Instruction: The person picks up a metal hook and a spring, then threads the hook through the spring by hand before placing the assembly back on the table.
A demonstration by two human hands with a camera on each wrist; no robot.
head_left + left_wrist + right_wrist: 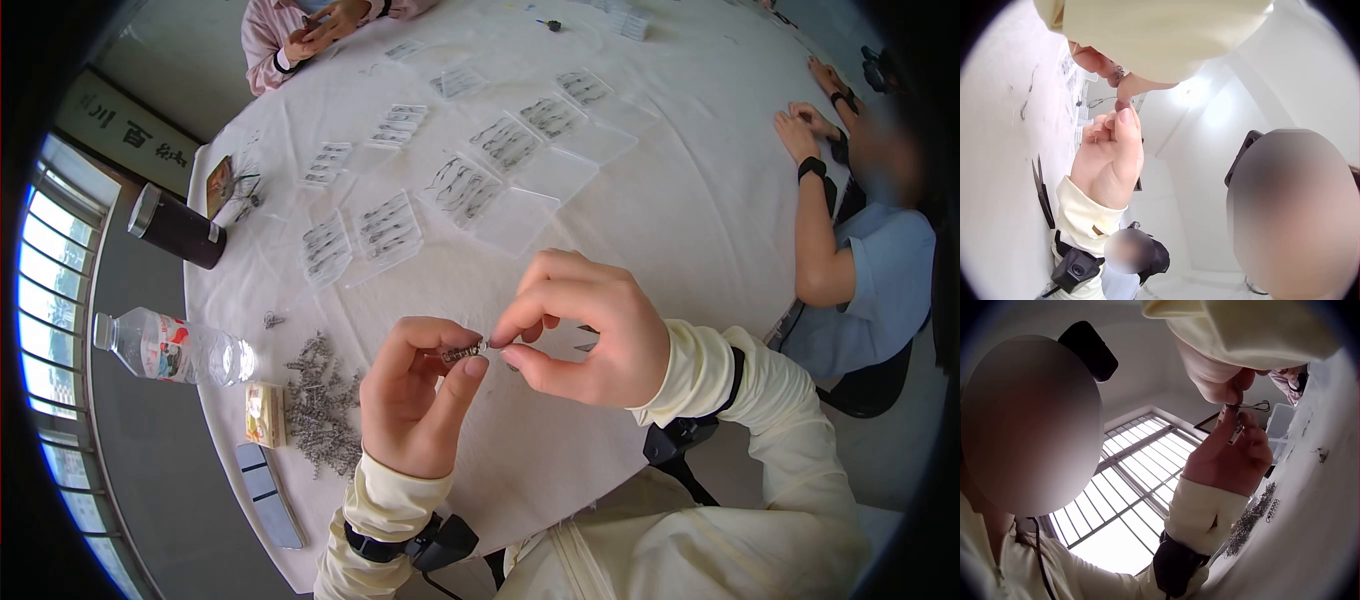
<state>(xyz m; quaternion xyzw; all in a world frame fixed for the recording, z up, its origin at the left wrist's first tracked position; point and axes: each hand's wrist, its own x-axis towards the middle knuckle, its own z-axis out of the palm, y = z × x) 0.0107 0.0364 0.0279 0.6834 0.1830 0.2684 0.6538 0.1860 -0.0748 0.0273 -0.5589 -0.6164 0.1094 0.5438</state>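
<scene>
In the head view my left hand (412,405) pinches a small metal coil spring (460,352) between thumb and index finger. My right hand (595,325) meets it from the right, thumb and index fingertips pinched together at the spring's end. A thin wire loop (1259,406) sticks out by the pinched fingertips in the right wrist view. What the right fingertips grip is mostly hidden by them. Left of the left hand lies a tangled pile of metal springs (322,410), with one loose spring (272,320) above it.
Scissors (1041,194) lie on the table by my right forearm. A plastic bottle (175,347), a dark thermos (178,228), a small packet (265,414) and a grey flat case (270,495) line the left side. Clear boxes (465,190) of wire pieces fill the middle. Two people sit around the table.
</scene>
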